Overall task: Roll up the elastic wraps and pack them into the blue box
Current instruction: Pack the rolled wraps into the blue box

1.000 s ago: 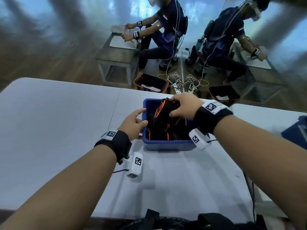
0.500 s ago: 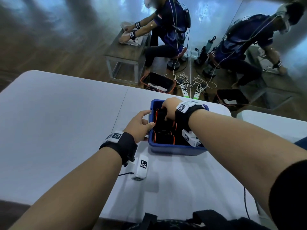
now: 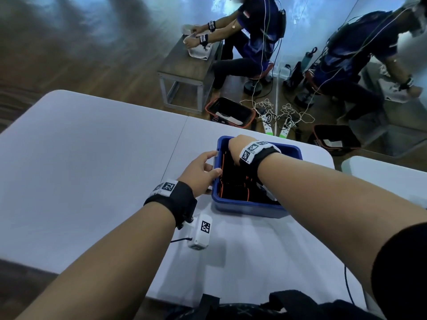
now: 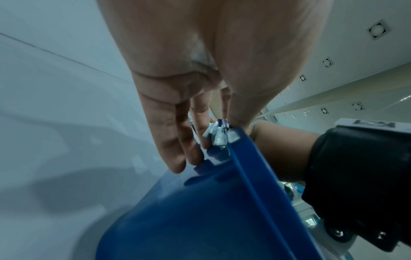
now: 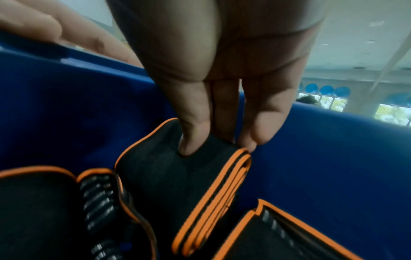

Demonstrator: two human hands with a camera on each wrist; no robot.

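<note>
A person seated at a white table packs a rolled elastic wrap into the blue box, which sits near the table's far right edge. The right hand reaches down inside the box at its far left corner, thumb and fingertips pinching the top of the black, orange-edged roll as it stands on end against the blue wall. Other rolled wraps already fill the near side of the box, packed side by side. The left hand steadies the box from the left, thumb over the rim and fingers curled against the outer wall below it. To finish the step well, the roll probably needs pushing straight down into the gap beside its neighbours, kept pinched until it is wedged so that the layers do not spring loose, while the left hand stops the box sliding.
</note>
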